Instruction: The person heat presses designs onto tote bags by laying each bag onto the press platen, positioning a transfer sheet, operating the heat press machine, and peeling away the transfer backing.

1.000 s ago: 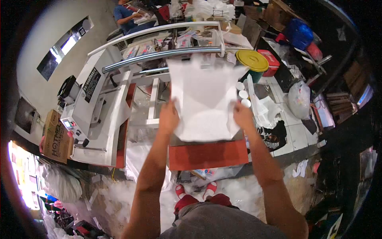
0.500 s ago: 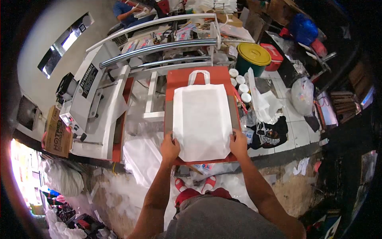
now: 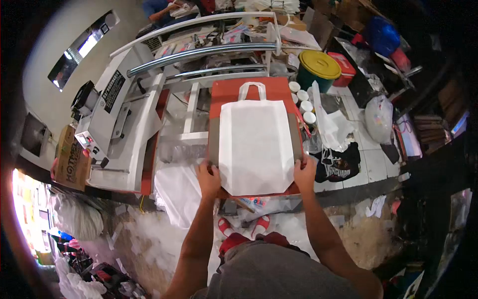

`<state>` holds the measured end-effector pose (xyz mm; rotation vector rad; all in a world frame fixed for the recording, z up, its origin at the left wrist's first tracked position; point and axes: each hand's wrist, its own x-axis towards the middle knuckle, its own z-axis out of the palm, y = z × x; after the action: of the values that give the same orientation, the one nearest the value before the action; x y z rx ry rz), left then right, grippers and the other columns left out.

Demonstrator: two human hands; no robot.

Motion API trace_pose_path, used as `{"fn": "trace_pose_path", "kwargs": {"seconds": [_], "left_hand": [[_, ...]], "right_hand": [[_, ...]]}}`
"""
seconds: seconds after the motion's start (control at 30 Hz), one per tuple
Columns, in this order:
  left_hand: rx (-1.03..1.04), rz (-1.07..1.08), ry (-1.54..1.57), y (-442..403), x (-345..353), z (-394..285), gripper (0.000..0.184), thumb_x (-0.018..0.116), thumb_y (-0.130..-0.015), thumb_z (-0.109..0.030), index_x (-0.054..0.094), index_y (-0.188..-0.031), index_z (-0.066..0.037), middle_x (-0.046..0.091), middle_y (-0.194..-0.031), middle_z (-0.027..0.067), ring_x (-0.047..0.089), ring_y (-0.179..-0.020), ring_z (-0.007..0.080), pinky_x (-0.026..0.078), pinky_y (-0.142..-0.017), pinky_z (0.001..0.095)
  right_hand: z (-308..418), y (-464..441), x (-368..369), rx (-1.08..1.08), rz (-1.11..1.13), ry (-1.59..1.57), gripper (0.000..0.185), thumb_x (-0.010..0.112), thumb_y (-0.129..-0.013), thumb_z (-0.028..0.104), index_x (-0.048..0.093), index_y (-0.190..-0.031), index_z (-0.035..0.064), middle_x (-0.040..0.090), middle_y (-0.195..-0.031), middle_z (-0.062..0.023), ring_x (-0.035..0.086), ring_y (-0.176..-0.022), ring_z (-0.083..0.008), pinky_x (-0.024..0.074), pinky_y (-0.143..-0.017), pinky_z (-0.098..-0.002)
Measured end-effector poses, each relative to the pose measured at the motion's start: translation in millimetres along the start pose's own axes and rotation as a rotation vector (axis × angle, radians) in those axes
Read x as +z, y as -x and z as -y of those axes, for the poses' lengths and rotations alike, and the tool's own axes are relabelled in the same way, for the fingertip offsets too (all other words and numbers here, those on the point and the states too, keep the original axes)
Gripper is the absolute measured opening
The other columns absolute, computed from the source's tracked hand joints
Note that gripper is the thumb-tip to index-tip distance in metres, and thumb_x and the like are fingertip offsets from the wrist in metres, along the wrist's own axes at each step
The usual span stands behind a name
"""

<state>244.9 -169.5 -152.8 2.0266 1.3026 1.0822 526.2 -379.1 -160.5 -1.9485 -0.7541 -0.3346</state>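
Note:
A white bag (image 3: pixel 256 147) lies flat on the red and grey platen (image 3: pixel 215 104), its loop handle pointing away from me. My left hand (image 3: pixel 208 178) is at the bag's lower left edge, with thumb and fingers pinched close together. On the opposite side, my right hand (image 3: pixel 304 174) pinches at the lower right edge. Whether the fabric is between the fingers of either hand is too small to tell.
A heat press machine (image 3: pixel 107 114) with metal rails (image 3: pixel 204 52) stands at the left and back. White-lidded jars (image 3: pixel 306 106), a yellow-lidded bucket (image 3: pixel 320 65) and black cloth (image 3: pixel 339 164) are at the right. White bags (image 3: pixel 177 192) lie left of the platen. Another person (image 3: pixel 162 14) sits behind.
The bag was raised and blurred in both hands; it then came down flat on the platen. Since the middle frame, both hands have stayed at its lower sides and the view has shifted slightly.

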Motion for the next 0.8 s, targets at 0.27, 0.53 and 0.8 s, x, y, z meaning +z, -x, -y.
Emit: {"fn": "trace_pose_path", "kwargs": {"seconds": [0.27, 0.53, 0.8], "left_hand": [[-0.070, -0.038, -0.039, -11.6, 9.5, 18.4, 0.026, 0.064, -0.086, -0.016, 0.067, -0.106, 0.001, 0.057, -0.107, 0.0209, 0.056, -0.101, 0.0374, 0.047, -0.090, 0.0433], [-0.111, -0.028, -0.035, -15.9, 8.0, 15.9, 0.023, 0.066, -0.086, -0.017, 0.069, -0.101, 0.000, 0.059, -0.103, 0.0203, 0.059, -0.095, 0.0355, 0.049, -0.085, 0.0411], [-0.077, -0.024, 0.025, -14.1, 7.5, 23.7, 0.021, 0.067, -0.086, -0.016, 0.068, -0.097, 0.001, 0.060, -0.101, 0.0204, 0.060, -0.090, 0.0346, 0.052, -0.078, 0.0405]], "right_hand": [[-3.7, -10.9, 1.6, 0.235, 0.128, 0.079, 0.029, 0.068, -0.083, 0.022, 0.066, -0.096, -0.0043, 0.061, -0.090, -0.0195, 0.060, -0.086, -0.0354, 0.0490, -0.078, -0.0446], [-17.9, -12.9, 9.1, 0.333, 0.109, 0.050, 0.022, 0.068, -0.082, 0.018, 0.065, -0.087, -0.0033, 0.064, -0.087, -0.0184, 0.062, -0.085, -0.0347, 0.0502, -0.078, -0.0438], [-13.4, -16.7, 2.6, 0.300, 0.157, 0.107, 0.020, 0.068, -0.081, 0.017, 0.064, -0.085, -0.0030, 0.064, -0.088, -0.0191, 0.062, -0.086, -0.0350, 0.0500, -0.079, -0.0433]]}}
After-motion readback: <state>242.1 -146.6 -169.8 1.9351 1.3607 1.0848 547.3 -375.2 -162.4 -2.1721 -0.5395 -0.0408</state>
